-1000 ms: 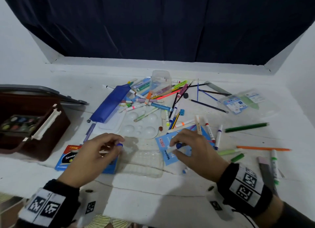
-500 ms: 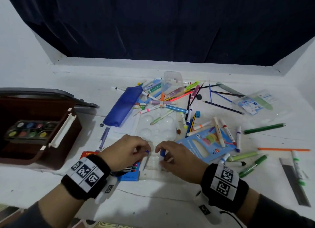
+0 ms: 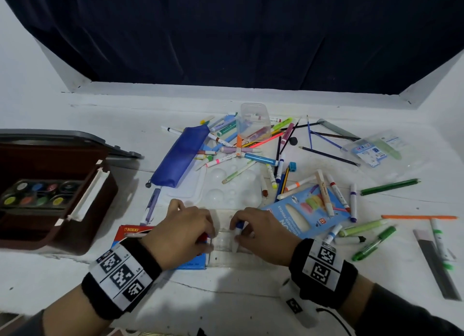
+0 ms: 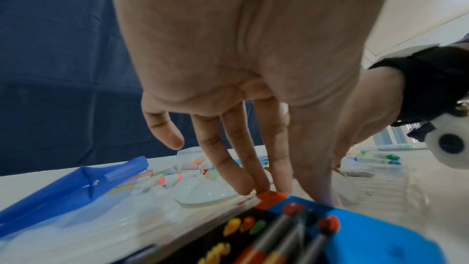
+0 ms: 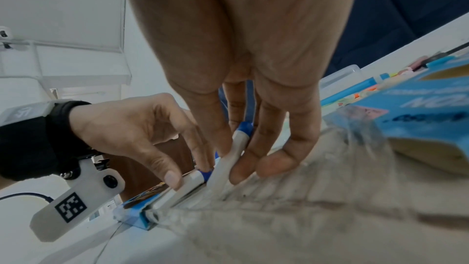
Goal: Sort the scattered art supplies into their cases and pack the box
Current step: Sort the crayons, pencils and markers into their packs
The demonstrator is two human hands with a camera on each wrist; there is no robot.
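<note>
Now both grips pinch blue-capped markers over clear tray (image 3: 227, 245): left hand (image 3: 184, 229), right hand (image 3: 263, 231); paint set (image 3: 37, 195) in brown box (image 3: 82, 225).

White worktop (image 3: 251, 298); royal-blue pencil pouch (image 3: 179, 157); dark brown box (image 3: 62, 230) holding multicoloured paint pots; light-blue pencil carton (image 3: 296, 215) — pastel swatches printed on it; white markers (image 5: 228, 160) with blue caps; black-and-white checker-patterned wristbands (image 3: 120, 275).

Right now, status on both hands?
Left hand pinching blue-capped marker at clear tray. Right hand pinching second marker. Nothing blocking.
</note>
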